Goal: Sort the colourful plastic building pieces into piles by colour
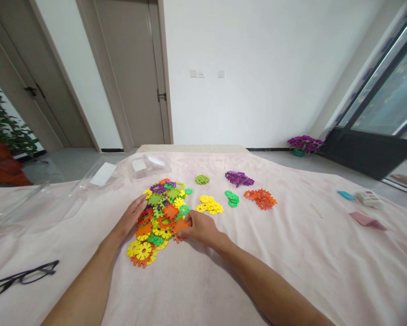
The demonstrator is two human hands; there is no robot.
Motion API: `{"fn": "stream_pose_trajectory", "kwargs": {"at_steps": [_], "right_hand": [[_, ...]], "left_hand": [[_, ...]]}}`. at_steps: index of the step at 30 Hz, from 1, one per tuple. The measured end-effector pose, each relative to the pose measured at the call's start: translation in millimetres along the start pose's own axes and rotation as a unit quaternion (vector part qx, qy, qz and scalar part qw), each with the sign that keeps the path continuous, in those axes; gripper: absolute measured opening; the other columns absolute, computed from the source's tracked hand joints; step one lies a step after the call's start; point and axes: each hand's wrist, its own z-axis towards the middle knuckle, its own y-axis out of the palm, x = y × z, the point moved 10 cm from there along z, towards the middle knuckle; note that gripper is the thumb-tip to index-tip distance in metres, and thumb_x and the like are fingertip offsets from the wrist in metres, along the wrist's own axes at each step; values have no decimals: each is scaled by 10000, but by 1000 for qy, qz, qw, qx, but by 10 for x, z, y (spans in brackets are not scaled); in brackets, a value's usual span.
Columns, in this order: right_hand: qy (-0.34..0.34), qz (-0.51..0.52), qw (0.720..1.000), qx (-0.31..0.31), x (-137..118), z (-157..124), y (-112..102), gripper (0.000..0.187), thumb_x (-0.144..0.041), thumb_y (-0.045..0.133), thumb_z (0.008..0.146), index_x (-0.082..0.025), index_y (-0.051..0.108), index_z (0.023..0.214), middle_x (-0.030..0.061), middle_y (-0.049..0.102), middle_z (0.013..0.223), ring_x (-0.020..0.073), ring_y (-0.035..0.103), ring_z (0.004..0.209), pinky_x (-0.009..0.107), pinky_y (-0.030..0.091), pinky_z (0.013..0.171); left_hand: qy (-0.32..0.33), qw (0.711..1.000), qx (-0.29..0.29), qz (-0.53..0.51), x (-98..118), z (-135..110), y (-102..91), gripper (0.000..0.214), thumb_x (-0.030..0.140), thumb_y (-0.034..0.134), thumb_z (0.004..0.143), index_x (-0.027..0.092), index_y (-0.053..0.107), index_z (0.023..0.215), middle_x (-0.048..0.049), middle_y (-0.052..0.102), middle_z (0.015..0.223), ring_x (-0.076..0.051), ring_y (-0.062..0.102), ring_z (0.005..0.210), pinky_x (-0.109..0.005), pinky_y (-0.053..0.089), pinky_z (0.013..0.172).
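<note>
A mixed pile of plastic gear-shaped pieces (159, 213) in yellow, orange, green and purple lies on the pink cloth (292, 253). My left hand (132, 217) rests flat against the pile's left edge, fingers stretched out. My right hand (198, 226) sits at the pile's right edge, its fingers pinched on an orange piece (180, 225). Beyond the pile lie sorted heaps: yellow pieces (209, 205), green pieces (232, 198), orange pieces (260, 198), purple pieces (239, 178) and one light green piece (202, 179).
Clear plastic containers (140, 165) lie behind the pile at the left. Black glasses (21, 277) lie at the near left. A teal item (346, 195), a white item (369, 198) and a pink item (365, 220) sit at the right. Doors and a potted plant stand beyond.
</note>
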Motion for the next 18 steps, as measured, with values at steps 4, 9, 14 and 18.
{"fn": "stream_pose_trajectory", "kwargs": {"at_steps": [4, 9, 14, 18], "right_hand": [[33, 94, 994, 38, 213, 108, -39, 276, -366, 805, 692, -223, 639, 861, -52, 622, 742, 120, 514, 650, 233, 283, 580], [4, 255, 963, 90, 303, 170, -101, 127, -276, 691, 760, -190, 599, 762, -51, 564, 670, 105, 479, 615, 224, 327, 568], [-3, 310, 942, 128, 423, 223, -205, 168, -353, 626, 796, -195, 582, 761, -43, 554, 625, 118, 496, 578, 225, 356, 533], [12, 336, 928, 161, 621, 274, -435, 243, -442, 580, 821, -202, 582, 786, -52, 529, 577, 116, 478, 499, 228, 367, 479]], "left_hand": [[8, 996, -61, 57, 13, -204, -7, 966, 776, 543, 785, 225, 380, 1563, -151, 304, 1640, -311, 237, 1531, -470, 213, 1236], [130, 963, -106, 212, 271, -860, 294, 1240, 806, 730, 562, 279, 300, 1599, -170, 124, 1689, -429, 155, 1531, -611, 163, 1203], [101, 949, -54, 292, 674, -1073, 645, 1131, 710, 773, 612, 337, 328, 1583, -166, 64, 1697, -462, 74, 1534, -734, 66, 1142], [101, 942, -21, 318, 1021, -863, 871, 987, 663, 771, 664, 322, 441, 1529, -184, 130, 1684, -478, 56, 1530, -765, -17, 1111]]}}
